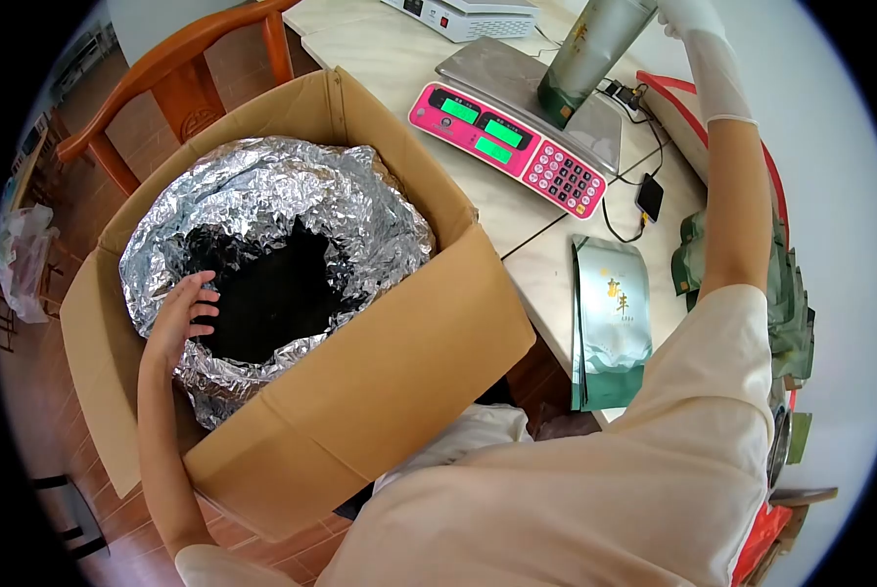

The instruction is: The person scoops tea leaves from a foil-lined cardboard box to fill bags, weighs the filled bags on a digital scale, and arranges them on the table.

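Left hand (179, 318) bare, fingers spread, resting on crinkled silver foil liner (262, 186) at edge of dark loose tea (272, 289), inside brown cardboard box (409, 352). Right hand (695, 18) in white glove, gripping top of tall green foil pouch (590, 54) standing on steel platform of pink digital scale (517, 142), right of box. Flat green pouch (610, 323) lies on pale tabletop (399, 54) between box and right arm.

I see a crinkled silver foil liner (262, 186) in a tan cardboard box (409, 372), a pink scale (517, 147) with green displays, and a green pouch (610, 323) with gold lettering.
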Available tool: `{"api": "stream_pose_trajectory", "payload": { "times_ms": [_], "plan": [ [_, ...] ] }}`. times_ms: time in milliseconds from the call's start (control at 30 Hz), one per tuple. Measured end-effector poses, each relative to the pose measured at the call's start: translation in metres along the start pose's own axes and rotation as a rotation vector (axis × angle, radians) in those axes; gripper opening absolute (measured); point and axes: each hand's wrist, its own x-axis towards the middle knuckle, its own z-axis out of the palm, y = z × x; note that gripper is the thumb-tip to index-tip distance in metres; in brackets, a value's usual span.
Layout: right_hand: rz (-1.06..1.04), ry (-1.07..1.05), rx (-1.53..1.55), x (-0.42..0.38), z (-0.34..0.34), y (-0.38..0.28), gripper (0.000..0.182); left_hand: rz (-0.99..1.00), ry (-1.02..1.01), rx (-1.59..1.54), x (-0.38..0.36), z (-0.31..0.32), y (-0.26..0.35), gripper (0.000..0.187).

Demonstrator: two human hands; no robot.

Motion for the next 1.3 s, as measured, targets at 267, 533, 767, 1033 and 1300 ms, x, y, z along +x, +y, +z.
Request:
{"api": "stream_pose_trajectory", "payload": {
  "times_ms": [267, 533, 767, 1033, 1300],
  "plan": [
    [-0.061, 0.059, -0.064, -0.008, -0.003, -0.015, 0.041, 0.008, 0.010, -0.011, -0.002, -0.001, 0.001, 0.038],
    [-0.038, 0.024, -0.022, -0.010, -0.003, -0.016, 0.041, 0.006, 0.009, -0.014, -0.002, 0.000, 0.001, 0.037],
    [-0.043, 0.018, -0.066, -0.011, -0.007, -0.020, 0.040, -0.008, 0.001, -0.002, 0.000, 0.000, 0.000, 0.038],
    [-0.146, 0.161, -0.251, 0.008, 0.006, -0.013, 0.034, -0.006, -0.008, 0.002, -0.001, 0.000, 0.001, 0.038],
    [-0.358, 0.268, -0.196, 0.065, 0.016, 0.008, 0.032, -0.012, -0.003, -0.015, 0.001, -0.004, -0.002, 0.038]
  ]
}}
